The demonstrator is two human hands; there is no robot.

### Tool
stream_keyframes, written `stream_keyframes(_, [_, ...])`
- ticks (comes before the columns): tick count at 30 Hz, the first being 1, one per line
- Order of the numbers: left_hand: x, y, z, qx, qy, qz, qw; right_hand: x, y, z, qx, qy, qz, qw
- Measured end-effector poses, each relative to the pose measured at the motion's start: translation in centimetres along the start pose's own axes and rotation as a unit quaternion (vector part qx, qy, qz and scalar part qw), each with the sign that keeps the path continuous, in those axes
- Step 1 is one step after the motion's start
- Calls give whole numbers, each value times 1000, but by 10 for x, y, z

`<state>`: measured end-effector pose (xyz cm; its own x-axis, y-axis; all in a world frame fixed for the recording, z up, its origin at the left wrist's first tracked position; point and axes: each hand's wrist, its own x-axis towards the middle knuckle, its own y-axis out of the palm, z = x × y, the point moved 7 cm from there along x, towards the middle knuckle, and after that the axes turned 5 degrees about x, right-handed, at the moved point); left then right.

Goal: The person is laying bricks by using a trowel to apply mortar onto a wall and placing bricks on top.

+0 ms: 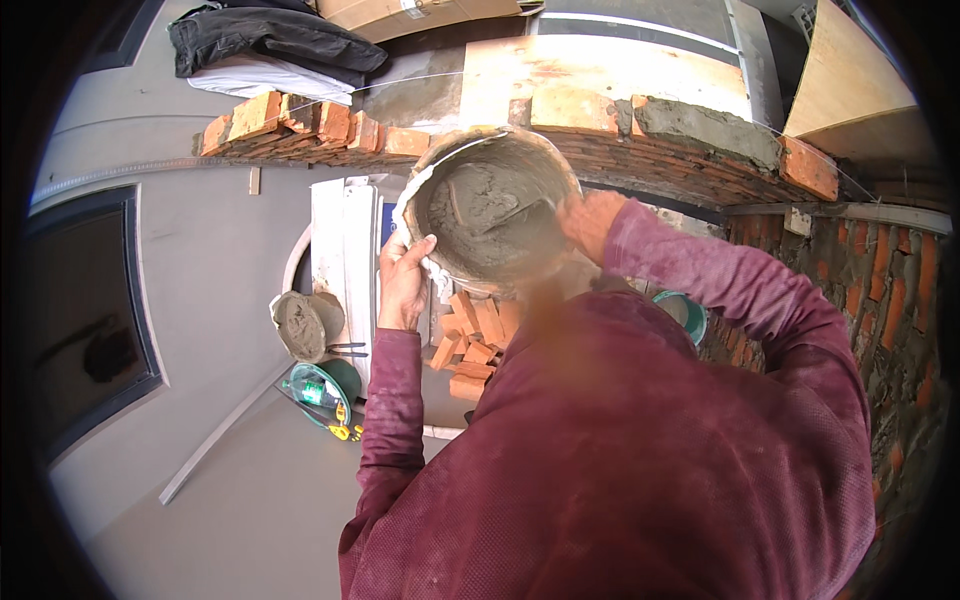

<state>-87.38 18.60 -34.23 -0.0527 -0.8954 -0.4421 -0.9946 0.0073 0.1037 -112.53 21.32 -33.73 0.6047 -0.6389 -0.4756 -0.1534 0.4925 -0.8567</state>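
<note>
A round bucket (408, 212) of wet grey mortar (484, 197) is tilted toward me in front of the brick wall. My left hand (403, 283) grips its left side, thumb over the rim. At the right inside edge, my right hand (588, 224) is closed on a trowel, its grip hidden by my fingers. The trowel's blade (515, 215) seems to lie in the mortar, coated grey and hard to tell from it. Beneath the bucket, several loose orange bricks (480, 325) are heaped on the floor.
A low brick wall (575, 112) with a string line runs across ahead, and another brick wall (860, 290) stands at right. A smaller mortar bucket (301, 328) and a green bucket (350, 375) holding a bottle and tools are at left. A teal bucket (690, 312) sits behind my right arm.
</note>
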Motion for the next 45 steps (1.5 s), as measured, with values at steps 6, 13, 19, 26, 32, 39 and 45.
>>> stream_keyframes(6, [-8, 26, -9, 89, 34, 24, 995, 10, -21, 8, -2, 1, -53, 999])
stream_keyframes(13, [-21, 41, -13, 140, 25, 15, 990, -33, 14, -21, 198, 50, 18, 979])
stream_keyframes(19, [-36, 87, -10, 268, 117, 8, 956, -21, 84, -50, 349, 38, 115, 929])
stream_keyframes(26, [-64, 105, -27, 145, 96, 37, 984, -46, 91, -20, 698, -13, 137, 703])
stream_keyframes(32, [-81, 93, -6, 39, 86, -41, 995, -58, 64, 11, 741, -30, 82, 666])
stream_keyframes(39, [-74, 94, 64, 105, 84, -117, 984, -61, 90, -4, 777, -44, 100, 620])
stream_keyframes(45, [-50, 80, 123, -96, 24, -181, 979, -68, 101, -37, 832, -46, 141, 535])
